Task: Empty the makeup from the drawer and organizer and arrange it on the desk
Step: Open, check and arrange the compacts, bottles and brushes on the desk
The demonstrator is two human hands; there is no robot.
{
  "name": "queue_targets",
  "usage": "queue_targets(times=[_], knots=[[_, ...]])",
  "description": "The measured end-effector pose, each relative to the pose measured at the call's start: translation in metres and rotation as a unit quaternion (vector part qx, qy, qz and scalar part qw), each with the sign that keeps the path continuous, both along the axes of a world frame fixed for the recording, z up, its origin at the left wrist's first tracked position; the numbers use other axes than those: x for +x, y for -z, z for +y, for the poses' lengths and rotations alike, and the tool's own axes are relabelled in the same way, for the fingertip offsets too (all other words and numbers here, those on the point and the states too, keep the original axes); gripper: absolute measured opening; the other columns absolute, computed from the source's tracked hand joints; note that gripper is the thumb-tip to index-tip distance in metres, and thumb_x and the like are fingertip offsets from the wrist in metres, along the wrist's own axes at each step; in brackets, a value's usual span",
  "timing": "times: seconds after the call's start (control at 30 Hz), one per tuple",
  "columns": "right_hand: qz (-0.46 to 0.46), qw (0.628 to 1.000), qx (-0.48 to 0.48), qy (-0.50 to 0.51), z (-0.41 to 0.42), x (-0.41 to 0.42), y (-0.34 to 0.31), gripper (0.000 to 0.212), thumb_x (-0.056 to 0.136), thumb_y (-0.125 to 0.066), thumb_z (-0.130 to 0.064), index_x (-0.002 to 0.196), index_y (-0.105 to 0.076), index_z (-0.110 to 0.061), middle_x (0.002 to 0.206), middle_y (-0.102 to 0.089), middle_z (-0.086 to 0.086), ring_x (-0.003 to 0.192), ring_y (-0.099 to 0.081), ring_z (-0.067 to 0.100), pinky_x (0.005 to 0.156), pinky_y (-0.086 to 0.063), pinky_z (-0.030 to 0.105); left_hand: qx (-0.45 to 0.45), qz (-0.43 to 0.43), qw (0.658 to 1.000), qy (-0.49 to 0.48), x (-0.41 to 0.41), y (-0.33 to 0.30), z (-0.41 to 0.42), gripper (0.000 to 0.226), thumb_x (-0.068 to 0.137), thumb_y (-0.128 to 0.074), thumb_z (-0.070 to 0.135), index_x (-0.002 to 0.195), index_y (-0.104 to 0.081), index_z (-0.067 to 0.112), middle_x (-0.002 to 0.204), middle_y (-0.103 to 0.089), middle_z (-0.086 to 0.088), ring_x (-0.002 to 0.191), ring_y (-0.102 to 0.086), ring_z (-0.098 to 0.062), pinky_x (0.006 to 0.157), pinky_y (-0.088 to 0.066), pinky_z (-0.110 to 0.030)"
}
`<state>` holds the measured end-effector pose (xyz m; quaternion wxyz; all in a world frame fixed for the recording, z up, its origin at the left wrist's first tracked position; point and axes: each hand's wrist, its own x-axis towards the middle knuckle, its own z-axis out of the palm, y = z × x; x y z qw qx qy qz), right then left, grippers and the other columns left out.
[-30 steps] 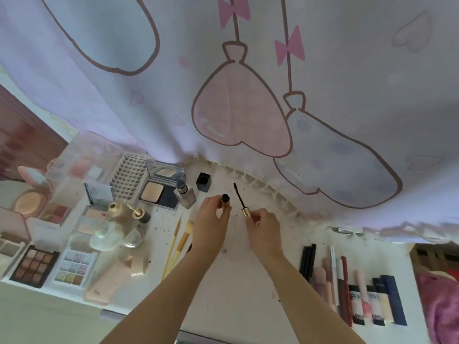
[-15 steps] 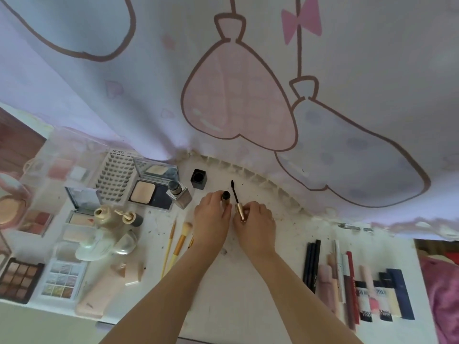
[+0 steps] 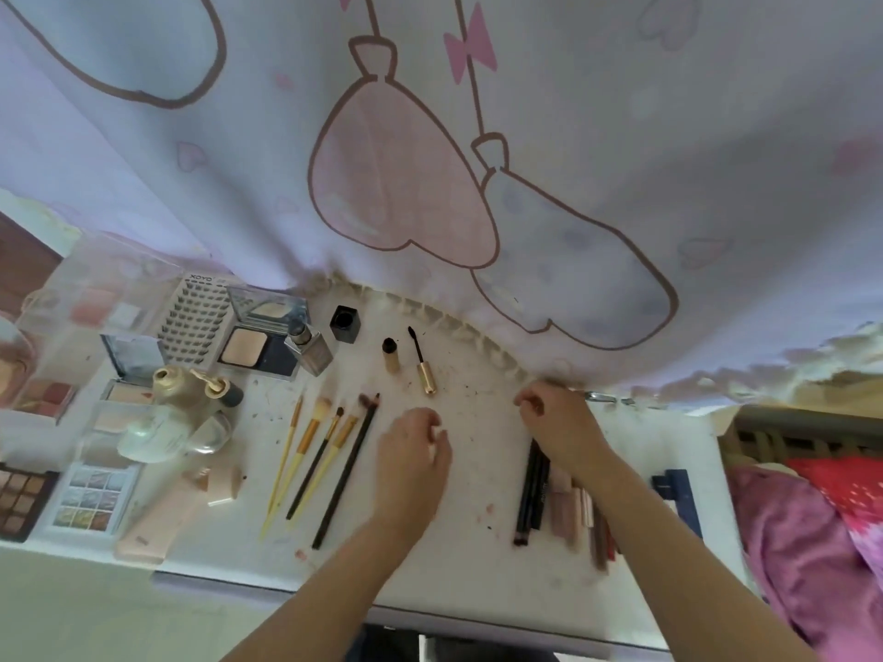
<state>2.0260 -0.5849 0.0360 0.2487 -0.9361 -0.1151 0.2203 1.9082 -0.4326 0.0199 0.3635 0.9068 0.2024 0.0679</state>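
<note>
On the white desk (image 3: 468, 542) a gold mascara tube (image 3: 391, 355) and its gold-handled black wand (image 3: 422, 362) lie side by side near the back edge, both free. My left hand (image 3: 414, 451) hovers below them with loosely curled fingers, holding nothing. My right hand (image 3: 554, 418) is further right at the curtain's hem, fingers curled, nothing visible in it. Several brushes (image 3: 325, 456) lie fanned left of my left hand. Dark pencils and pink tubes (image 3: 549, 494) lie in a row under my right wrist.
Palettes (image 3: 88, 499), compacts (image 3: 248, 348), a lash tray (image 3: 198, 322), bottles (image 3: 191, 389) and a black pot (image 3: 345, 323) crowd the desk's left. A printed curtain (image 3: 430, 160) hangs over the back edge. A pink blanket (image 3: 812, 542) lies at right.
Both hands let go of the mascara tube and wand, which now lie on the desk. My left hand drew back toward me; my right hand moved right.
</note>
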Motion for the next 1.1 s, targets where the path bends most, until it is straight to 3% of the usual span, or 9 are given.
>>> queue_targets(times=[0.13,0.27,0.47,0.6,0.7,0.83,1.1], knots=[[0.022,0.994,-0.083,-0.073,-0.020,0.008,0.001,0.028,0.094,-0.043,-0.015,0.108,-0.066,-0.018,0.118,-0.063,0.001,0.106,-0.058,0.019,0.091,-0.048,0.034,0.084,0.065,0.980,0.169,0.003,0.016,-0.068,0.038,0.094,-0.030,0.040,0.106,-0.055,0.014,0.096,-0.060,-0.002,0.092,-0.057,-0.023,0.079,-0.041,-0.033],[0.013,0.988,-0.108,-0.107,-0.022,0.002,0.013,0.030,0.091,-0.042,-0.011,0.109,-0.065,-0.018,0.119,-0.061,0.001,0.106,-0.057,0.020,0.091,-0.048,0.036,0.155,0.183,0.957,0.163,0.015,0.028,-0.083,0.035,0.098,-0.036,0.042,0.115,-0.047,0.013,0.115,-0.054,-0.004,0.109,-0.048,-0.023,0.088,-0.035,-0.032],[0.003,0.989,-0.099,-0.107,-0.022,-0.003,0.014,0.028,0.094,-0.042,-0.016,0.115,-0.062,-0.015,0.116,-0.060,0.005,0.104,-0.056,0.021,0.089,-0.048,0.036,0.161,0.194,0.960,0.122,0.021,0.026,-0.081,0.026,0.096,-0.037,0.032,0.108,-0.051,0.013,0.108,-0.057,-0.003,0.102,-0.051,-0.020,0.083,-0.034,-0.029],[0.047,0.998,-0.018,-0.038,-0.018,-0.006,-0.004,0.028,0.097,-0.044,-0.034,0.097,-0.060,-0.011,0.086,-0.063,0.000,0.083,-0.059,0.016,0.071,-0.047,0.029,0.108,0.111,0.981,0.117,0.010,0.014,-0.067,0.018,0.095,-0.043,0.029,0.095,-0.051,0.013,0.089,-0.057,-0.001,0.083,-0.052,-0.020,0.073,-0.032,-0.027],[0.195,0.972,0.127,0.001,-0.014,-0.011,-0.024,0.029,0.096,-0.050,-0.031,0.080,-0.059,-0.008,0.066,-0.062,-0.001,0.055,-0.050,0.009,0.055,-0.039,0.019,0.033,0.093,0.988,0.122,-0.004,-0.003,-0.048,0.013,0.098,-0.040,0.029,0.094,-0.041,0.016,0.070,-0.049,0.004,0.060,-0.045,-0.016,0.055,-0.032,-0.026],[0.257,0.944,0.205,-0.002,0.002,-0.023,-0.037,0.022,0.096,-0.053,-0.022,0.081,-0.063,-0.008,0.063,-0.060,-0.001,0.048,-0.045,0.005,0.049,-0.038,0.016,-0.022,0.118,0.981,0.153,-0.021,-0.017,-0.024,0.021,0.102,-0.034,0.028,0.103,-0.048,0.013,0.064,-0.046,0.006,0.055,-0.041,-0.013,0.050,-0.028,-0.024],[0.353,0.903,0.246,-0.008,0.050,-0.035,-0.035,0.022,0.096,-0.051,-0.014,0.079,-0.060,-0.004,0.059,-0.050,0.003,0.042,-0.038,0.005,0.039,-0.032,0.013,-0.028,0.114,0.981,0.153,-0.047,-0.036,0.023,0.017,0.102,-0.032,0.026,0.090,-0.044,0.022,0.065,-0.045,0.009,0.056,-0.040,-0.008,0.055,-0.031,-0.022]])
